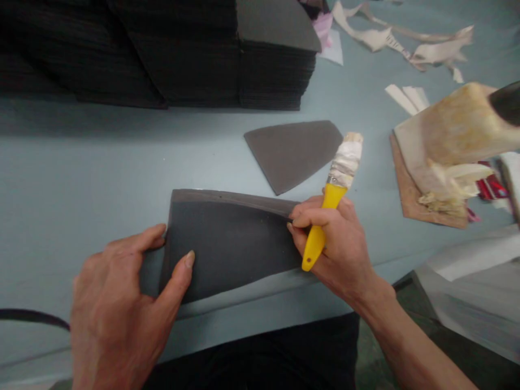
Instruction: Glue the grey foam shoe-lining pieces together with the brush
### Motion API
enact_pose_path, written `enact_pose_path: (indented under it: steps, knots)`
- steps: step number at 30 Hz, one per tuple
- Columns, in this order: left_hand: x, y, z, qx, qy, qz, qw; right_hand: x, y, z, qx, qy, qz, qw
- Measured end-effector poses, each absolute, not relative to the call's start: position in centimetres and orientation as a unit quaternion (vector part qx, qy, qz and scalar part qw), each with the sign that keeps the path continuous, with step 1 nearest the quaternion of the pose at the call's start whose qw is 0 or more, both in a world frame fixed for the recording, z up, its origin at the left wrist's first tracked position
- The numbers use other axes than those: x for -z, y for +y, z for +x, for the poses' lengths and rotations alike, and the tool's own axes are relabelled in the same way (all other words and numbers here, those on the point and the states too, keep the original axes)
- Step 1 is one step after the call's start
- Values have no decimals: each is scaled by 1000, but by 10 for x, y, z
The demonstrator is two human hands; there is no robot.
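A dark, flat tapered panel [235, 244] lies near the table's front edge, with a browner layer [195, 195] showing along its far side. My left hand [122, 303] is open at its wide left end, the thumb on top and the index finger by the left edge. In my right hand [337, 238] is a paintbrush [331, 197] with a yellow handle, its whitish, caked bristles pointing away from me. The thumb and fingertips of that same hand pinch the panel's narrow right end. Just beyond lies a separate grey-brown tapered piece [296, 151].
Tall stacks of dark sheets [272, 70] stand at the back left. On the right, a stained, glue-crusted container [447, 130] sits on a brown board [410, 200]. Torn paper strips [374, 38] are scattered at the back right. A dark strap [32, 317] lies at far left.
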State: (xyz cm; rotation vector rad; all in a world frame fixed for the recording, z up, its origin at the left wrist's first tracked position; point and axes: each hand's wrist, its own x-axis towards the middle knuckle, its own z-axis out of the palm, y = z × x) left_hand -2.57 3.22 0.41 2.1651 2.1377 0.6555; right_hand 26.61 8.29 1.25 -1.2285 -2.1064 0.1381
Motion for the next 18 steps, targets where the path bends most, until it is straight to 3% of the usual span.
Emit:
enact_pose_path:
  steps: [7, 18]
  knots:
    - [-2, 35, -24, -220, 712, 666, 40, -13, 71, 272, -72, -858, -375, 343]
    - [-7, 36, -20, -348, 717, 581, 165, -29, 47, 270, -141, -864, -385, 293]
